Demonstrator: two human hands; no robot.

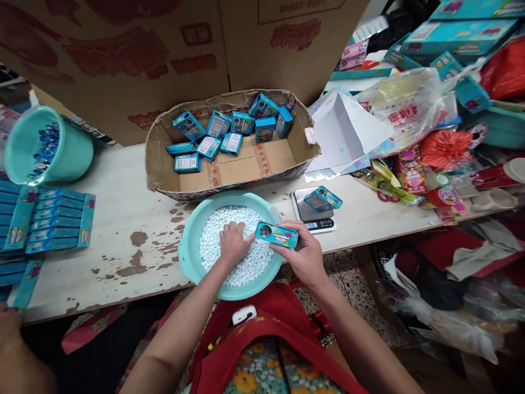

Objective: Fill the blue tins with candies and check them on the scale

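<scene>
Down at the teal basin point(188, 243), both hands are in close! The left hand point(234, 242) is right in among the white pieces point(252, 271), fingers a little apart and touching the heap; whether anything is caught beneath them, I cannot tell. And the right hand point(305, 254)? A narrow grip, that one: thumb on the near side, fingers on the far, pinching a small blue box point(283, 236) by one end. Its other end, with a dark rounded patch, hangs over the basin, just beside the left thumb. Off to the right sits a digital scale point(327, 225), another blue box point(330, 198) resting on it. Beyond the basin, a cardboard tray point(241, 169) carries a scatter of blue boxes point(188, 126), most of them towards its far side.
</scene>
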